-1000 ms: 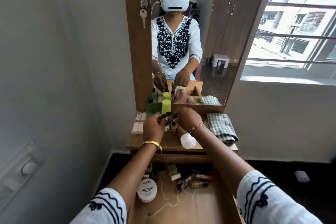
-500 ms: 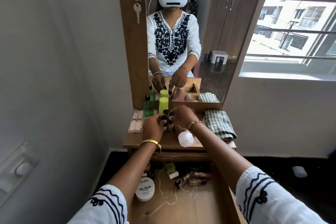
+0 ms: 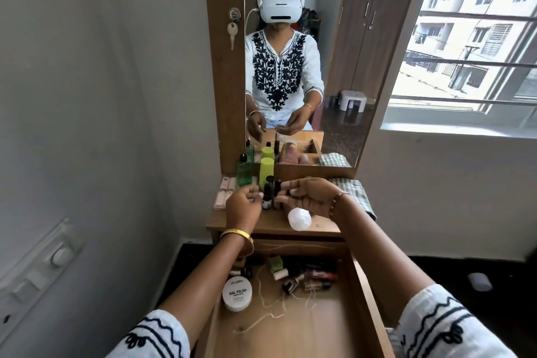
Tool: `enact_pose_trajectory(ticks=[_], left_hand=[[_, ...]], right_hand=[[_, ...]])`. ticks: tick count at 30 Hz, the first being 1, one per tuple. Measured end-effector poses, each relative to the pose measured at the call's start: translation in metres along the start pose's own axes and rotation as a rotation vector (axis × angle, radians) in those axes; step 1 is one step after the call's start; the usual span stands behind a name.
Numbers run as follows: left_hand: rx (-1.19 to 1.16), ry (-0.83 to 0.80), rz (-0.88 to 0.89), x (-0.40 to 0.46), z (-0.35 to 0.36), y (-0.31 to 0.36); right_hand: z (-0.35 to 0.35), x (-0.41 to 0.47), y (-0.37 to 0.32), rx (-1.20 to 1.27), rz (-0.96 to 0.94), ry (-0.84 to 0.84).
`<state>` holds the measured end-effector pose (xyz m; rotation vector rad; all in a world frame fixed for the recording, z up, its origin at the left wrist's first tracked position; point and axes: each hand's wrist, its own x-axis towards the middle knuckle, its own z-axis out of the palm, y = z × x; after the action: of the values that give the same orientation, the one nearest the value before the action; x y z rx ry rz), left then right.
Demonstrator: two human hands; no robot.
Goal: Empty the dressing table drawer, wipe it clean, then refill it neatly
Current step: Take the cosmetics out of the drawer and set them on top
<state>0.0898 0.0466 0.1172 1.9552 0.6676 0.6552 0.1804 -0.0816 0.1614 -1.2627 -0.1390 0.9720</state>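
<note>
Hovering hands: both hang just above the tabletop [image 3: 270,227], close together over the small bottles.
Left hand [image 3: 242,206]: fingers loosely curled, grasping nothing, just left of the small dark bottles [image 3: 268,192].
Right hand [image 3: 312,195]: fingers relaxed and half spread, holding nothing, its fingertips beside the dark bottles.
Drawer [image 3: 290,314]: pulled open below the tabletop's front edge, not yet emptied.
Drawer contents: a white nail polish tub [image 3: 236,293] near the left wall, a jumble of little bottles [image 3: 308,277] along the back, loose string [image 3: 273,305] across the floor.
Tabletop, back edge: green bottle [image 3: 243,173] and lime tube [image 3: 266,168] upright against the mirror [image 3: 334,73].
Tabletop, front edge: white round object [image 3: 299,218] under the right wrist.
Tabletop, right edge: folded checked cloth [image 3: 353,190].
</note>
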Motion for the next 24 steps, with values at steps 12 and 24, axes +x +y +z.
enact_pose_trajectory(ticks=[12, 24], left_hand=[[-0.029, 0.037, 0.052, 0.011, -0.025, 0.006], [0.037, 0.080, 0.004, 0.068, -0.022, -0.008]], right_hand=[[0.010, -0.012, -0.009, -0.071, -0.147, -0.006], [0.056, 0.064, -0.056, -0.774, -0.420, 0.301]])
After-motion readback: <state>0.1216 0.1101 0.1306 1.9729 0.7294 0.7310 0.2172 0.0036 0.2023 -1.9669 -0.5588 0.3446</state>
